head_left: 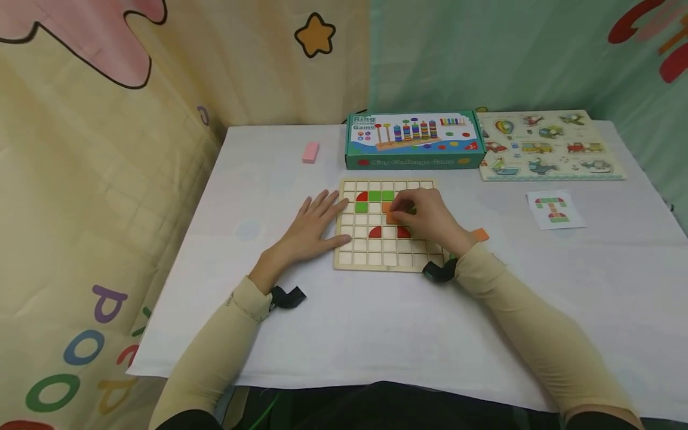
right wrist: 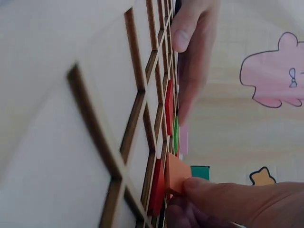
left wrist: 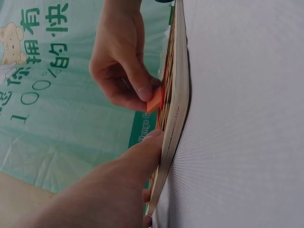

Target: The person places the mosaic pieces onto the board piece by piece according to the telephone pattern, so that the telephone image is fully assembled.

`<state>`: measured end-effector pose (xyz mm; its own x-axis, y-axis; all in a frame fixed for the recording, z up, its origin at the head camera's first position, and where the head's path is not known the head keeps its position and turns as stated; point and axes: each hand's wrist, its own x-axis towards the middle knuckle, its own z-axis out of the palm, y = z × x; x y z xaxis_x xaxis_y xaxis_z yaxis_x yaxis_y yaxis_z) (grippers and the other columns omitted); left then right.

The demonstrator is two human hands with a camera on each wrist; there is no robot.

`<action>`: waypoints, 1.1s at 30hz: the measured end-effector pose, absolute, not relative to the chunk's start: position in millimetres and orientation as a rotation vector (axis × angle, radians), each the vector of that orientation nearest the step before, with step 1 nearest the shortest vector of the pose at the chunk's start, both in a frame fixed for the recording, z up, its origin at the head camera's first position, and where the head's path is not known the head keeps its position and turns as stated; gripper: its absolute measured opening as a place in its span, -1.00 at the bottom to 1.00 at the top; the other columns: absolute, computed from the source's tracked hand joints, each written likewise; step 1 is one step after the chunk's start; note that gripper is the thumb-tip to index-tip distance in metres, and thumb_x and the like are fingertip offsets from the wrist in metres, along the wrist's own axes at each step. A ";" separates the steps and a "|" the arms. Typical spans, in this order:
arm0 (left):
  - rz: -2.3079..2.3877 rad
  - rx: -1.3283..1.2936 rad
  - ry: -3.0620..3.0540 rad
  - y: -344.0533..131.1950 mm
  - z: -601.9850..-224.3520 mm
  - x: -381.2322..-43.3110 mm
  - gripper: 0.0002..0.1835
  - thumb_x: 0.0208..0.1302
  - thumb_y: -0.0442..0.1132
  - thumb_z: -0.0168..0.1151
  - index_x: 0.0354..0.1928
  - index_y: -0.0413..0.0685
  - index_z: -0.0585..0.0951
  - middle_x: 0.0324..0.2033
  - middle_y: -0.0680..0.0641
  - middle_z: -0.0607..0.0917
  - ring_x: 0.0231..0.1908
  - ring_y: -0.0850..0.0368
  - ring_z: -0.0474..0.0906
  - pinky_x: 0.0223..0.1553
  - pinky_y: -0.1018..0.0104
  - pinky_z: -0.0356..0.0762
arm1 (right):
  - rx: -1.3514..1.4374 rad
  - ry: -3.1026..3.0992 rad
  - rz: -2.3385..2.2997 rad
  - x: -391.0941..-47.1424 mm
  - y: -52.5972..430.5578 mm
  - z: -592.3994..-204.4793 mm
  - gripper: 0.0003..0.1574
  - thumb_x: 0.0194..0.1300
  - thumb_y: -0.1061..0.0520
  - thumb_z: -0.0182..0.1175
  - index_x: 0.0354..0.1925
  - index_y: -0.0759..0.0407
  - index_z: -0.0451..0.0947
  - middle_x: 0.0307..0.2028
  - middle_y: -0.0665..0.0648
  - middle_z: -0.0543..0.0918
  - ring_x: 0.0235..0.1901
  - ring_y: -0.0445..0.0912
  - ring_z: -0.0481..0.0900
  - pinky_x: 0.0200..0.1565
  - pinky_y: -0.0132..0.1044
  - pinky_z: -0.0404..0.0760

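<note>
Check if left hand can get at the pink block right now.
Likely yes. The left hand lies spread at the left edge of the wooden grid board, holding no piece, and only white tablecloth shows between it and the pink block.

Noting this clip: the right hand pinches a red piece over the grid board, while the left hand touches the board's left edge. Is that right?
Not quite: the piece that the right hand pinches is orange, not red, as the right wrist view shows. The rest stands: it is over the grid board, and the left hand touches the board's left edge.
</note>
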<state>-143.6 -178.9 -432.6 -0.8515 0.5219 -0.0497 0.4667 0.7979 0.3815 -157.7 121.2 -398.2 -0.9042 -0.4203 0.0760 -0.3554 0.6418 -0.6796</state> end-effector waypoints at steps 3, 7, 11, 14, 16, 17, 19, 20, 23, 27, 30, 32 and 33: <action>0.546 0.781 2.833 -179.6 -431.1 -143.6 -0.06 0.46 0.32 0.17 0.70 0.13 0.08 0.71 -0.07 -0.05 0.70 -0.07 -0.30 0.67 -0.14 -0.42 | -0.711 2.809 -1.028 -157.2 116.1 -399.5 -0.94 0.42 0.24 0.38 -0.15 0.22 0.73 -0.21 0.18 0.80 -0.17 0.04 0.72 -0.02 -0.04 0.72; 0.550 0.783 2.839 -179.1 -431.3 -143.9 -0.05 0.45 0.33 0.16 0.71 0.15 0.07 0.71 -0.06 -0.05 0.70 -0.07 -0.30 0.67 -0.13 -0.43 | -0.778 2.878 -0.886 -155.7 110.4 -400.6 -0.91 0.41 0.24 0.38 -0.14 0.25 0.74 -0.20 0.21 0.77 -0.16 0.06 0.71 -0.03 -0.03 0.72; 0.545 0.784 2.841 -179.0 -432.0 -144.8 -0.05 0.45 0.33 0.16 0.70 0.15 0.08 0.71 -0.06 -0.05 0.70 -0.07 -0.30 0.67 -0.14 -0.42 | -0.802 2.885 -0.854 -152.7 108.2 -399.5 -0.91 0.38 0.22 0.43 -0.18 0.23 0.77 -0.24 0.17 0.74 -0.18 0.05 0.69 -0.04 -0.04 0.69; 0.531 0.781 2.838 -179.1 -433.3 -144.8 -0.05 0.45 0.35 0.15 0.71 0.16 0.07 0.71 -0.06 -0.05 0.70 -0.06 -0.31 0.67 -0.15 -0.42 | -0.811 2.861 -0.873 -151.4 109.9 -398.3 -0.92 0.37 0.20 0.44 -0.20 0.20 0.77 -0.24 0.14 0.75 -0.18 0.01 0.68 -0.05 -0.07 0.70; 0.526 0.781 2.837 -179.5 -433.4 -144.4 -0.05 0.46 0.35 0.14 0.71 0.16 0.07 0.71 -0.06 -0.05 0.70 -0.07 -0.30 0.67 -0.15 -0.41 | -0.805 2.847 -0.896 -151.0 112.9 -396.6 -0.92 0.39 0.18 0.42 -0.19 0.18 0.78 -0.24 0.12 0.76 -0.19 0.00 0.67 -0.05 -0.08 0.71; 0.532 0.780 2.834 -179.7 -432.9 -144.1 -0.05 0.45 0.34 0.15 0.71 0.15 0.07 0.71 -0.07 -0.05 0.70 -0.08 -0.30 0.67 -0.16 -0.41 | -0.805 2.840 -0.902 -150.4 114.9 -395.3 -0.92 0.40 0.17 0.41 -0.19 0.17 0.78 -0.24 0.11 0.76 -0.19 -0.01 0.67 -0.05 -0.07 0.71; 0.538 0.780 2.832 -180.5 -432.1 -144.0 -0.05 0.45 0.33 0.16 0.71 0.15 0.07 0.71 -0.08 -0.05 0.70 -0.09 -0.30 0.66 -0.16 -0.42 | -0.801 2.825 -0.914 -149.2 119.9 -393.2 -0.92 0.41 0.16 0.41 -0.18 0.15 0.78 -0.25 0.10 0.77 -0.20 -0.03 0.67 -0.07 -0.08 0.71; 0.540 0.781 2.833 -181.0 -431.6 -144.0 -0.05 0.45 0.32 0.17 0.70 0.14 0.08 0.71 -0.08 -0.05 0.70 -0.09 -0.30 0.66 -0.17 -0.42 | -0.800 2.816 -0.917 -148.4 122.5 -392.3 -0.92 0.41 0.17 0.41 -0.18 0.16 0.78 -0.26 0.09 0.78 -0.20 -0.03 0.68 -0.08 -0.08 0.71; 0.541 0.778 2.838 -182.3 -430.9 -144.3 -0.05 0.44 0.32 0.18 0.70 0.14 0.08 0.71 -0.07 -0.05 0.70 -0.08 -0.30 0.66 -0.15 -0.43 | -0.802 2.788 -0.915 -144.5 128.5 -390.7 -0.91 0.34 0.16 0.48 -0.20 0.14 0.78 -0.30 0.06 0.79 -0.24 -0.06 0.69 -0.12 -0.11 0.71; 0.545 0.777 2.840 -183.0 -432.0 -144.3 -0.05 0.44 0.32 0.18 0.70 0.16 0.08 0.71 -0.06 -0.05 0.70 -0.07 -0.30 0.67 -0.14 -0.43 | -0.813 2.739 -0.930 -138.5 130.3 -390.2 -0.85 0.24 0.20 0.55 -0.21 0.15 0.77 -0.34 0.03 0.77 -0.27 -0.09 0.69 -0.13 -0.13 0.71; 0.553 0.780 2.832 -182.6 -432.8 -143.9 -0.05 0.44 0.32 0.18 0.70 0.17 0.08 0.71 -0.06 -0.05 0.70 -0.07 -0.30 0.67 -0.13 -0.43 | -0.805 2.730 -0.919 -133.9 128.5 -389.7 -0.83 0.24 0.23 0.54 -0.18 0.16 0.77 -0.33 0.04 0.77 -0.25 -0.07 0.69 -0.10 -0.11 0.71; 0.547 0.782 2.829 -182.1 -432.9 -143.9 -0.05 0.44 0.34 0.17 0.71 0.18 0.07 0.71 -0.05 -0.05 0.70 -0.06 -0.31 0.67 -0.13 -0.43 | -0.764 2.752 -0.910 -131.1 127.9 -389.5 -0.81 0.25 0.25 0.52 -0.15 0.18 0.77 -0.30 0.07 0.78 -0.22 -0.04 0.70 -0.09 -0.09 0.72; 0.539 0.783 2.830 -181.9 -432.7 -143.9 -0.05 0.44 0.34 0.17 0.71 0.18 0.07 0.71 -0.05 -0.06 0.70 -0.06 -0.31 0.67 -0.12 -0.43 | -0.738 2.764 -0.910 -129.9 127.9 -389.5 -0.79 0.24 0.25 0.52 -0.13 0.19 0.77 -0.28 0.09 0.79 -0.21 -0.02 0.71 -0.07 -0.06 0.73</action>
